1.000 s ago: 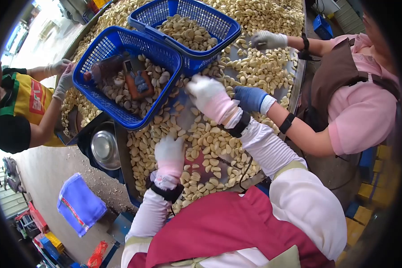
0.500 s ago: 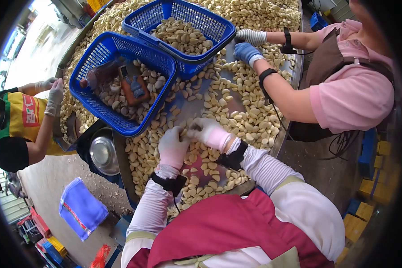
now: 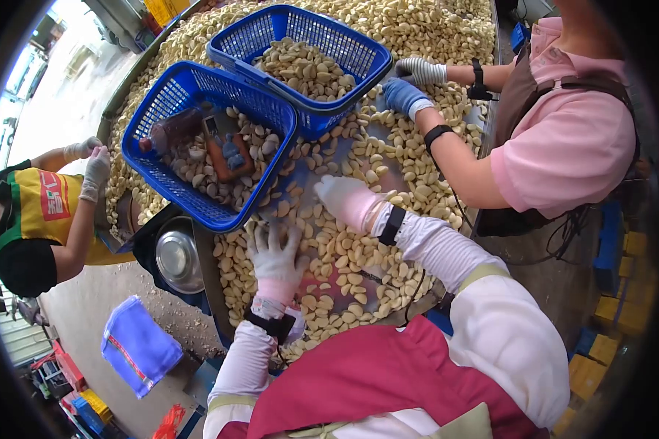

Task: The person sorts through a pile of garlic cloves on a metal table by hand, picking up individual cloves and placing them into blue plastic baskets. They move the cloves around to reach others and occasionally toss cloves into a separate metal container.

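Note:
Pale peeled garlic cloves (image 3: pixel 337 238) lie spread over the metal table (image 3: pixel 318 172). My left hand (image 3: pixel 277 252), in a white glove, rests on them with its fingers spread, just in front of the nearer blue basket (image 3: pixel 289 139). To the right, my gloved right hand (image 3: pixel 344 197) is over the metal surface and cloves. Its fingers are together and curl downward; whatever they may hold is hidden. That basket contains garlic cloves, a dark reddish bottle (image 3: pixel 176 130) and an orange-brown case (image 3: pixel 227 157) with a blue figure.
Behind stands a second blue basket (image 3: pixel 373 62) of cloves. A co-worker's blue glove (image 3: pixel 405 96) is beside it at the right; another person's gloved hands (image 3: pixel 95 168) are at the left edge. A metal bowl (image 3: pixel 177 256) sits beside the table, and a blue-purple cloth (image 3: pixel 140 347) lies lower left.
My hands were close together with pinched fingers. Now they are apart: the left has opened flat onto the cloves, and the right has shifted slightly up and away. The whole view has shifted slightly.

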The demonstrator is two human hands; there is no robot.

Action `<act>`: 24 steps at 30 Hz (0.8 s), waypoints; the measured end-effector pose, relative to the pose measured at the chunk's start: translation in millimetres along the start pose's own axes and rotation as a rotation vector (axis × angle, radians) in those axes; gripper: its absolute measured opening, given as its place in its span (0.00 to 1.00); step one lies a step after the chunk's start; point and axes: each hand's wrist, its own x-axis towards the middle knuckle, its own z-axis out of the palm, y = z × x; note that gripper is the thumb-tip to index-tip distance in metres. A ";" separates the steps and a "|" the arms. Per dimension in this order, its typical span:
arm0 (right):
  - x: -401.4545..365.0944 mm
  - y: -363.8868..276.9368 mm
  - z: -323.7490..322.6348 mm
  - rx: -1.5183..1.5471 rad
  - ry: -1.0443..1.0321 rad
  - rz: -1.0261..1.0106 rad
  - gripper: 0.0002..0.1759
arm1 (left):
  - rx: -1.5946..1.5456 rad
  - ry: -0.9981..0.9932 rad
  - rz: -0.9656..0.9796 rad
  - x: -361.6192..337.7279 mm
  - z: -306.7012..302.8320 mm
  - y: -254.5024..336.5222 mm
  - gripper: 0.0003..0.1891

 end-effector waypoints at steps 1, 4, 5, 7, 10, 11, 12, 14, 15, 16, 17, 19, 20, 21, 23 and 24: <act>4.2 -10.0 -38.5 0.060 0.179 -0.034 0.13 | -0.053 0.004 0.023 -5.4 0.2 4.2 0.32; 32.0 -17.7 -125.5 0.293 0.832 -0.311 0.15 | -0.067 -0.007 -0.019 -12.1 0.0 21.1 0.30; 53.1 -9.5 -143.3 0.120 1.012 -0.206 0.14 | -0.071 -0.009 -0.016 -12.1 -1.7 23.1 0.29; 55.7 1.8 -156.9 -0.009 1.199 -0.110 0.12 | -0.103 -0.002 0.012 -12.9 -1.3 18.5 0.29; 15.7 25.8 -114.5 0.061 0.968 -0.118 0.10 | -0.171 0.044 0.037 -17.7 2.8 12.5 0.29; -0.3 28.4 -92.8 0.028 0.639 -0.037 0.05 | -0.161 0.049 0.015 -18.6 4.5 12.8 0.30; -5.9 32.7 -67.8 -0.121 0.246 0.111 0.08 | -0.151 0.051 -0.012 -20.5 6.3 13.7 0.30; -14.2 48.0 -33.6 -0.098 -0.147 0.116 0.17 | -0.127 0.061 -0.018 -21.4 9.2 13.1 0.31; -18.1 45.2 -23.3 0.033 -0.044 0.199 0.17 | -0.099 0.072 -0.016 -19.5 10.3 13.9 0.32; -19.9 51.3 -18.4 0.034 -0.045 0.194 0.17 | -0.096 0.071 -0.020 -18.2 10.7 16.2 0.32; -22.2 56.1 -12.6 0.117 -0.062 0.255 0.17 | -0.084 0.075 -0.039 -18.0 10.2 18.6 0.32; -25.5 52.9 -19.1 0.188 -0.081 0.344 0.17 | -0.065 0.071 -0.042 -19.2 7.9 26.9 0.32; -22.9 59.8 -16.7 0.193 -0.073 0.352 0.17 | -0.093 0.064 0.028 -17.8 6.9 35.7 0.31; -18.1 70.6 -12.8 0.214 -0.109 0.280 0.16 | -0.123 0.060 0.098 -14.0 6.5 45.9 0.30; -13.6 75.5 -16.4 0.243 -0.176 0.226 0.14 | -0.203 0.044 0.295 -0.9 6.3 70.3 0.30; -13.9 73.0 -22.4 0.239 -0.174 0.224 0.14 | -0.281 0.025 0.485 3.6 6.2 80.8 0.30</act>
